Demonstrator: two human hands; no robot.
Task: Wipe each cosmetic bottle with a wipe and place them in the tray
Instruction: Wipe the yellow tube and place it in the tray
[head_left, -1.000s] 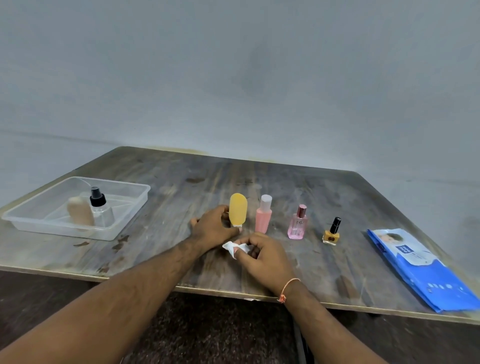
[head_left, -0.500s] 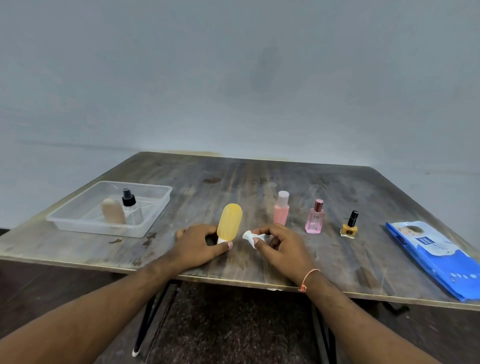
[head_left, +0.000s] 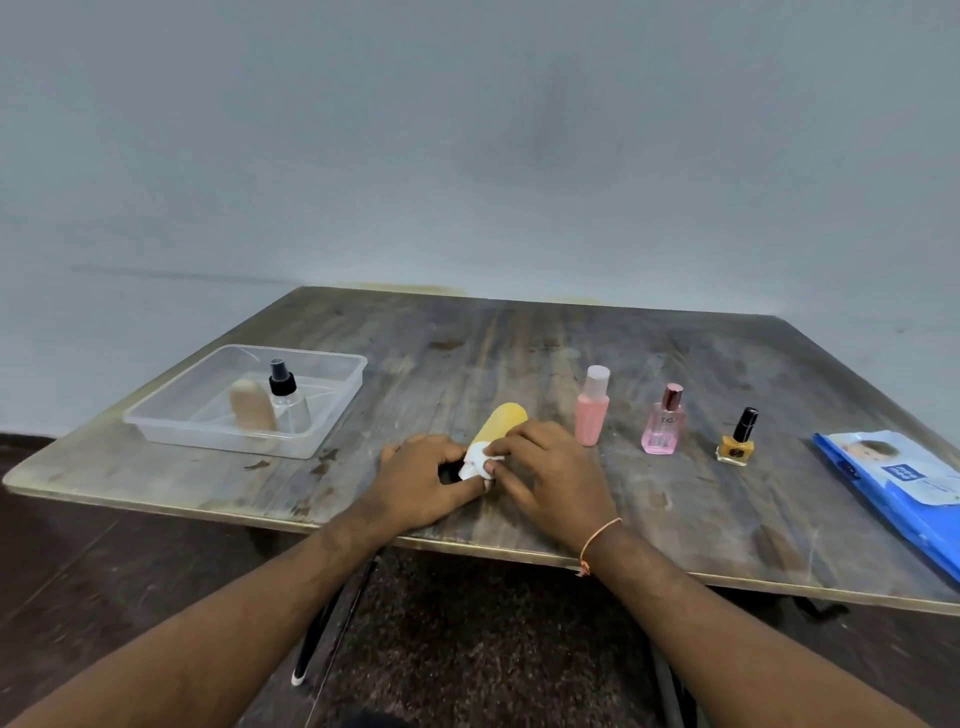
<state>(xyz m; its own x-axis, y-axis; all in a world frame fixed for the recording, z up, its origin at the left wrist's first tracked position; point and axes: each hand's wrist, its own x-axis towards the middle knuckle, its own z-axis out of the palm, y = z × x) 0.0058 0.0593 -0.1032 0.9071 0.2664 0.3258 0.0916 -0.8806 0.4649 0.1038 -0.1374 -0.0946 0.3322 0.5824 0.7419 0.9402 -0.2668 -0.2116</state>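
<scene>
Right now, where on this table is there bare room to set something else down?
Bare wood lies between the tray and the pink bottle, and along the far edge behind the row. The tray's far half is free. It is crowded by the left hand, the right hand and the yellow bottle.

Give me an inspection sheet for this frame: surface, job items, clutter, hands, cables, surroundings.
Surface: worn, stained wooden table.
Job's things: clear plastic tray holds a beige bottle and a clear spray bottle. Yellow bottle tilted, white wipe against its lower end. Pink bottle, pink perfume bottle and yellow nail polish stand upright in a row.
Clutter: blue wipes pack at the table's right edge.
Hands: left hand grips the yellow bottle's base; right hand pinches the wipe.
Cables: nothing seen.
Surroundings: plain grey wall, dark floor.
</scene>
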